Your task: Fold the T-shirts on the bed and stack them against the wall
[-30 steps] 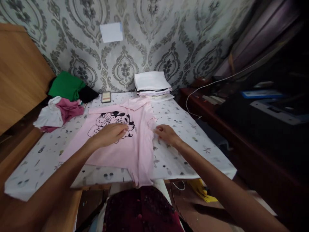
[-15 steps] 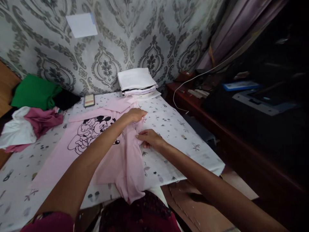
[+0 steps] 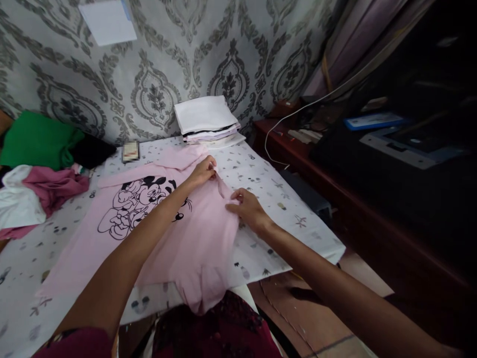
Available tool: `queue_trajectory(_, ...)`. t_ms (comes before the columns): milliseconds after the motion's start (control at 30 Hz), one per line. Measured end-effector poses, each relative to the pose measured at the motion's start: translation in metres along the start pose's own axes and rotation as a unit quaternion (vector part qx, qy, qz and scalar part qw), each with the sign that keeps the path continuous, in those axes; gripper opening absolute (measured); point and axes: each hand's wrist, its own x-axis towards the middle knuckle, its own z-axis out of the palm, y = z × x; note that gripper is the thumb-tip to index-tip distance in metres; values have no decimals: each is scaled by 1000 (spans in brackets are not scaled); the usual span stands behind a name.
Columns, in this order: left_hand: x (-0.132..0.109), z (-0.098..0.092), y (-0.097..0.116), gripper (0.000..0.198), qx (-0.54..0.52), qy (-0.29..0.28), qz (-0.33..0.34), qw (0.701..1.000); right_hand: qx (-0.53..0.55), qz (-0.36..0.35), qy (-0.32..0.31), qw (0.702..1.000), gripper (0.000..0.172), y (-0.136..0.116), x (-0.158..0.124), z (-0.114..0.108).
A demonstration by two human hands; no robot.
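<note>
A pink T-shirt [image 3: 201, 233] with a black line drawing of cartoon mice lies spread over the table, its neck end to the right. My left hand [image 3: 204, 170] is closed on the collar at the far side. Nearer to me, my right hand [image 3: 248, 206] pinches the collar edge between thumb and fingers. The neckline is lifted a little and stretches between both hands. One sleeve hangs over the table's front edge against my body. My left forearm covers part of the printed drawing.
Folded clothes [image 3: 206, 119] are stacked at the back by the wall. Left lie a green cloth [image 3: 39, 139] and a crumpled white and pink heap [image 3: 55, 191]. A small card-like item [image 3: 130, 150] is at the back. A dark red desk [image 3: 298, 159] with a white cable [image 3: 274, 132] stands right.
My right hand has moved right with the collar edge, and the bunched shirt near the neckline has spread flatter. My left hand has shifted slightly left and away from me, still on the collar.
</note>
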Motion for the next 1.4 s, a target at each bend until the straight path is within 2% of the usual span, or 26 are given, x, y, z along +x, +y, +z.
queue_trajectory(100, -9, -3, -2, 23, 29, -1, 34, 999, 13, 15, 14, 1000, 50, 6, -4, -4)
queue_trajectory(233, -48, -13, 5, 27, 138, -16, 93, 986, 166, 74, 12, 983, 61, 9, -31, -5)
queue_trajectory(367, -114, -15, 23, 21, 226, -50, 127, 965, 255, 94, -96, 957, 49, 11, -79, 5)
queue_trajectory(467, -164, -11, 36, 19, 247, -73, 128, 958, 271, 109, -174, 940, 39, 14, -110, 18)
queue_trajectory(533, -188, -10, 40, 21, 250, -81, 132, 956, 260, 125, -202, 936, 35, 16, -124, 25)
queue_trajectory(633, -208, -11, 38, 23, 264, -89, 139, 950, 235, 160, -218, 934, 32, 18, -138, 29)
queue_trajectory(767, -223, -15, 35, 23, 291, -85, 125, 945, 220, 180, -212, 935, 36, 20, -153, 19)
queue_trajectory(900, -261, -5, 56, 22, 305, -1, 93, 948, 205, 144, -182, 951, 35, 36, -166, 3)
queue_trajectory(967, -293, 4, 70, 23, 259, -9, 41, 965, 197, 129, -163, 958, 30, 49, -171, -1)
queue_trajectory(1033, -327, 13, 76, 27, 163, -107, -48, 980, 200, 119, -143, 962, 30, 63, -175, -1)
queue_trajectory(1100, -358, 21, 68, 30, 85, -226, -143, 960, 201, 104, -119, 967, 34, 73, -178, 2)
queue_trajectory(1133, -370, 25, 58, 32, 61, -261, -185, 946, 201, 93, -108, 969, 35, 76, -180, 4)
queue_trajectory(1167, -380, 29, 46, 38, 43, -267, -221, 937, 199, 82, -99, 972, 36, 78, -182, 7)
queue_trajectory(1200, -387, 34, 32, 47, 21, -248, -252, 935, 194, 72, -95, 974, 36, 79, -184, 10)
queue_trajectory(1267, -393, 44, 6, 62, -61, -159, -291, 941, 175, 62, -103, 977, 37, 79, -189, 15)
queue_trajectory(1333, -389, 55, -11, 65, -180, -76, -286, 938, 139, 55, -117, 982, 38, 78, -195, 19)
queue_trajectory(1400, -380, 68, -16, 56, -274, -44, -253, 927, 106, 41, -124, 986, 37, 75, -200, 21)
